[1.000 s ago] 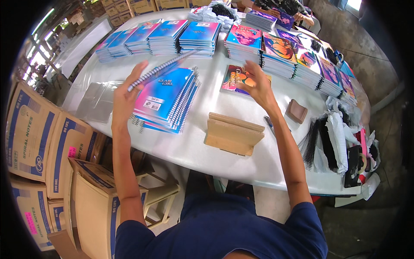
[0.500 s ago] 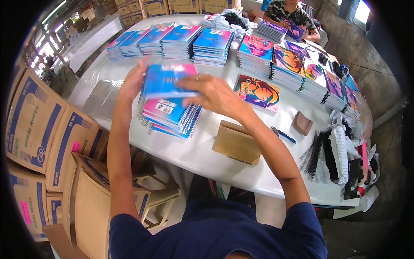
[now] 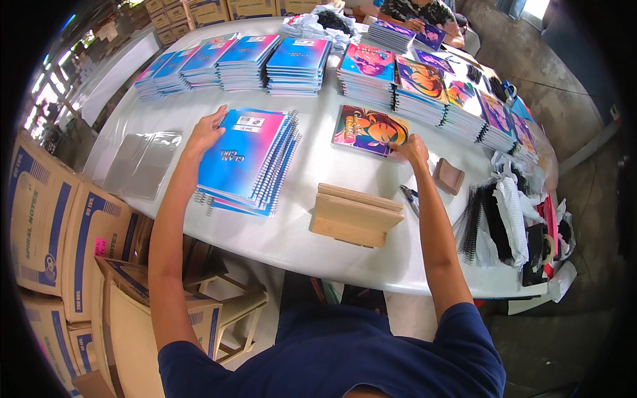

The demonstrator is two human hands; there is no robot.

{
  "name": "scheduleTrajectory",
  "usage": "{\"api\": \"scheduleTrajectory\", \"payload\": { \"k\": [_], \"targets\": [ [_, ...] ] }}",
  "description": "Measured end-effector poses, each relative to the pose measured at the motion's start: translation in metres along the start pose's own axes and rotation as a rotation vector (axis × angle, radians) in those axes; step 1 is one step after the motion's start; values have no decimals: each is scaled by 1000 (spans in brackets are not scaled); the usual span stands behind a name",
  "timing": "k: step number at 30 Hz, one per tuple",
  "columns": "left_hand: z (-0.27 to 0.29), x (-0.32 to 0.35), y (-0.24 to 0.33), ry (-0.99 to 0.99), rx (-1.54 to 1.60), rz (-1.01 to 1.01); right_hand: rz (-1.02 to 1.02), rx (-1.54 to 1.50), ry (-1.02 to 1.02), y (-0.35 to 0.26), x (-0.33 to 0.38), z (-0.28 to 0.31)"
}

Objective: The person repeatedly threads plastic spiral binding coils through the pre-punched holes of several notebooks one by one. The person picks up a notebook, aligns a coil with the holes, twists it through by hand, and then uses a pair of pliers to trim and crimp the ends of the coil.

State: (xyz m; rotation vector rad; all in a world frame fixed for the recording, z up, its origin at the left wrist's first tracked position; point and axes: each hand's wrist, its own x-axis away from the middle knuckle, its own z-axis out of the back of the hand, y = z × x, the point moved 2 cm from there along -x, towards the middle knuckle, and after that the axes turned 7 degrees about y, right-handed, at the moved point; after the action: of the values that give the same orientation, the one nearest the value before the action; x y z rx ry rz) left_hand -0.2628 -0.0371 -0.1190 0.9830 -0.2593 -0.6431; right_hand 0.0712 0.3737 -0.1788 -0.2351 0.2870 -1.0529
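At the left a small pile of blue-and-pink spiral notebooks point(image 3: 242, 159) lies on the table, wire coils along its right side. My left hand point(image 3: 208, 132) is curled on the far left edge of the top notebook, thumb and fingers against it. A single notebook with a colourful cartoon cover point(image 3: 367, 130) lies to the right of the pile. My right hand point(image 3: 413, 150) pinches its near right corner. Closer to me stands a wooden block with a slotted top point(image 3: 357, 215). Pliers with dark blue handles point(image 3: 410, 198) lie partly behind my right forearm.
Stacks of blue notebooks point(image 3: 296, 66) line the far side; cartoon-cover stacks point(image 3: 418, 83) run along the right. A brown block point(image 3: 448, 176), loose black coils point(image 3: 468, 222) and plastic wrapping point(image 3: 509, 229) lie at the right. Cartons point(image 3: 41, 219) stand at left. Another person point(image 3: 424, 13) sits across the table.
The blue notebook that was raised between both hands now lies on the pile. My right hand has moved right to the cartoon-cover notebook. The whole view has shifted slightly.
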Motion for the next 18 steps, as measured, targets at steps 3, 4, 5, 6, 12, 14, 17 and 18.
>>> {"api": "scheduleTrajectory", "payload": {
  "k": [3, 4, 5, 6, 12, 14, 17, 18],
  "targets": [
    [-8, -10, 9, 166, -377, -26, -100, -111, -95, 6, -10, 8],
    [-12, -12, 17, 256, -544, -34, -119, -136, -70, 10, -14, 4],
    [-23, -14, 33, 279, -556, -125, -146, -158, -37, 21, -21, -3],
    [-33, -9, 47, 310, -569, -205, -160, -180, -11, 25, -20, -5],
    [-111, 42, 139, 180, -473, -496, -104, -172, 307, 29, -3, 16],
    [-137, 55, 153, 135, -260, -477, 66, -544, 353, 29, 14, 39],
    [-168, 64, 157, 156, 95, -342, 189, -1029, 321, 17, 62, 82],
    [-169, 70, 160, 30, 271, -314, 211, -1160, 301, 6, 93, 102]
  ]
}}
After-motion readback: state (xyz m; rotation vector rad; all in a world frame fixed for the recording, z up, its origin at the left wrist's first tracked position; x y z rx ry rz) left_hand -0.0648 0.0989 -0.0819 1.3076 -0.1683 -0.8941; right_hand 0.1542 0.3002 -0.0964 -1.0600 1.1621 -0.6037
